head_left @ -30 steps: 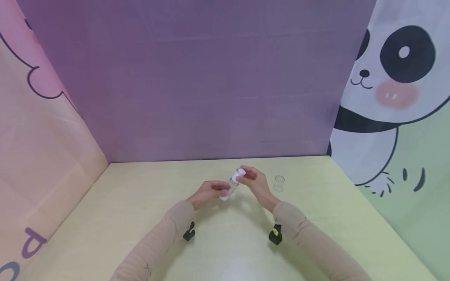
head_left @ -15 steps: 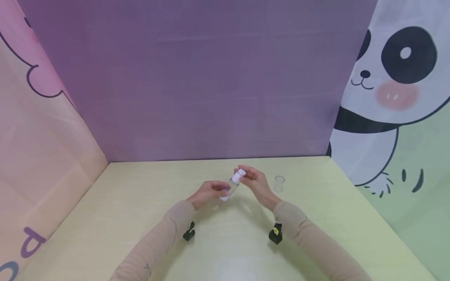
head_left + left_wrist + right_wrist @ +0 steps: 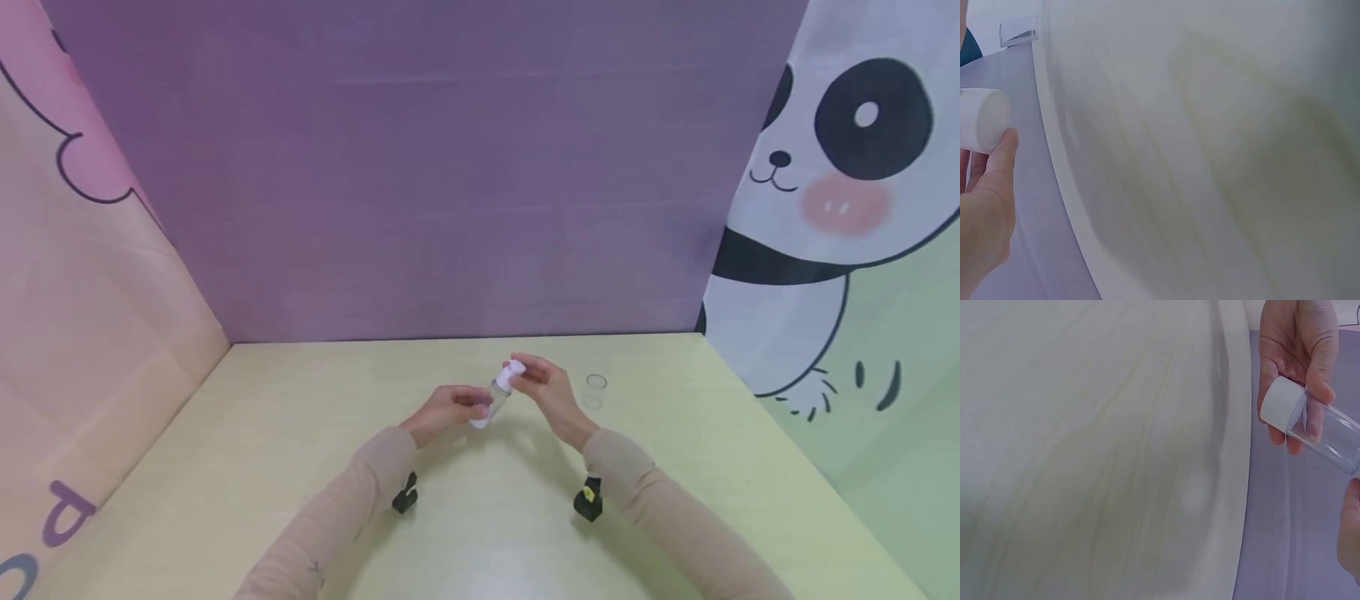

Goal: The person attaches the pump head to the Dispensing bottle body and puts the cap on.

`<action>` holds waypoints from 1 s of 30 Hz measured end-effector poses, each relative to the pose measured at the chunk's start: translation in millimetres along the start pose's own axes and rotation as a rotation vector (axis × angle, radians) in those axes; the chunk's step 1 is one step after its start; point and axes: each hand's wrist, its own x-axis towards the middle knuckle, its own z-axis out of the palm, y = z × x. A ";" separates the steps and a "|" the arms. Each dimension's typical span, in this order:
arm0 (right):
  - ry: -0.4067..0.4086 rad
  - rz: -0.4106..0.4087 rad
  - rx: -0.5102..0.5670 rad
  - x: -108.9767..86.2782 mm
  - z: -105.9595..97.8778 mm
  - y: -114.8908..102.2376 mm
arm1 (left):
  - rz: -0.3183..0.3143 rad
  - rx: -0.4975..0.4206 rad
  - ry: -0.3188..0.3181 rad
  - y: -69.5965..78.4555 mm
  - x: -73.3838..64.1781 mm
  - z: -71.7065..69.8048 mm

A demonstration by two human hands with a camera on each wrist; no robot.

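Note:
A clear pump bottle (image 3: 498, 402) with a white base and a white pump top (image 3: 511, 374) is held tilted above the table, its top toward the upper right. My left hand (image 3: 446, 412) grips its lower end, thumb on the near side. The right wrist view shows the white base (image 3: 1283, 404) between that hand's thumb and fingers. With thumb and fingers, my right hand (image 3: 551, 396) pinches the white pump top; the far fingers are partly hidden behind it. A clear cylindrical cap (image 3: 595, 392) stands on the table to the right of my right hand.
The pale wooden table (image 3: 255, 450) lies under both hands. A purple cloth wall (image 3: 450, 183) rises at its back edge, with printed cloth walls on both sides. Black wrist devices (image 3: 588, 500) hang below both sleeves.
My right fingers have shifted slightly round the pump top. The bottle, left hand and clear cap stay nearly where they were.

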 end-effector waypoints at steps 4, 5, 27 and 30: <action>0.016 0.001 -0.020 0.0 1.0 0.1 | -0.009 0.002 0.004 0.4 0.1 -0.1; 0.020 0.002 -0.021 0.1 1.4 0.2 | -0.008 0.006 0.006 0.6 -0.2 -0.1; 0.096 0.058 -0.075 7.4 4.7 6.4 | -0.020 0.029 0.010 -0.2 2.9 -4.9; 0.109 0.052 -0.077 7.5 5.3 6.6 | -0.015 0.030 0.007 -0.5 3.2 -5.4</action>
